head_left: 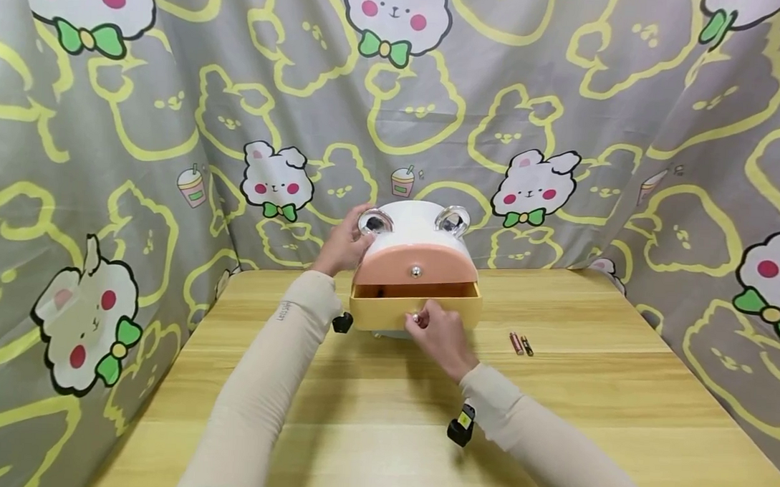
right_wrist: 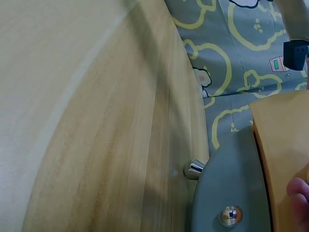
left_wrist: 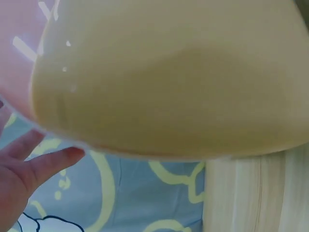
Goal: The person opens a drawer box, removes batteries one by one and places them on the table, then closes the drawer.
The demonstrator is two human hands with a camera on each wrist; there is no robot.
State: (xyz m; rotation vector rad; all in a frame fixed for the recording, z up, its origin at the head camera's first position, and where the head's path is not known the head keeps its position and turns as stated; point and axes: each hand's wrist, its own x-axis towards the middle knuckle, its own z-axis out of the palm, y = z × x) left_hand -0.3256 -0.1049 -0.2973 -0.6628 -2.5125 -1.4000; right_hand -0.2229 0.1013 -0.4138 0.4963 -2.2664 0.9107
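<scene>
A small drawer cabinet with a white rounded top and two clear eye-like knobs stands on the table. Its pink upper drawer is closed, while the yellow drawer below sticks out, showing part of its inside. My right hand pinches the silver knob on the yellow drawer's front; only its fingertips show in the right wrist view. Against the cabinet's left side, near the eye, rests my left hand; extended fingers touch the edge in the left wrist view. A grey-blue lower drawer has a round silver knob.
Two small batteries, one pinkish and one dark, lie on the wooden table right of the cabinet. A patterned curtain hangs behind and on both sides. Beneath the cabinet is a short silver foot.
</scene>
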